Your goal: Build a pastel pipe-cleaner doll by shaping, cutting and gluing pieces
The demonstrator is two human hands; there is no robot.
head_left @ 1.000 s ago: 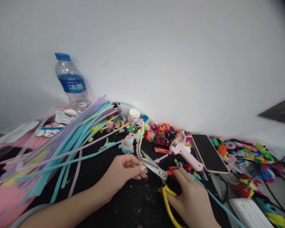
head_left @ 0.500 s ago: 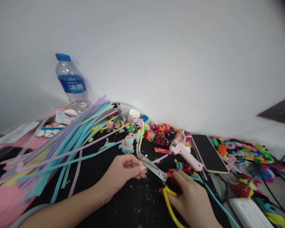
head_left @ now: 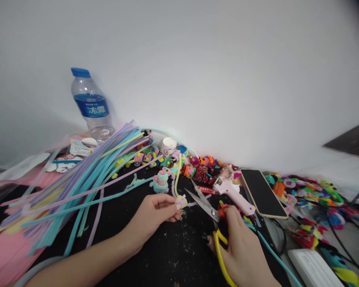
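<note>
Between thumb and fingers, my left hand (head_left: 158,211) pinches a small coil of pipe cleaner (head_left: 181,201) in pale pink and yellow. A yellow pipe cleaner (head_left: 177,175) runs up from it toward the pile behind. My right hand (head_left: 239,245) grips scissors (head_left: 218,243) with yellow handles; their blades are parted and point up and left, a short way right of the coil. Just behind my left hand stands a small pipe-cleaner figure (head_left: 160,181) in pink and mint.
A bundle of pastel pipe cleaners (head_left: 86,179) lies on the left, with a water bottle (head_left: 91,103) behind. A pink glue gun (head_left: 233,193), a phone (head_left: 265,193) and a white power strip (head_left: 312,267) are on the right. Colourful pieces (head_left: 311,191) lie beyond the phone.
The scissors have moved right, away from my left hand, and their blades have spread apart. The pink and yellow coil at my left fingertips now shows clearly.
</note>
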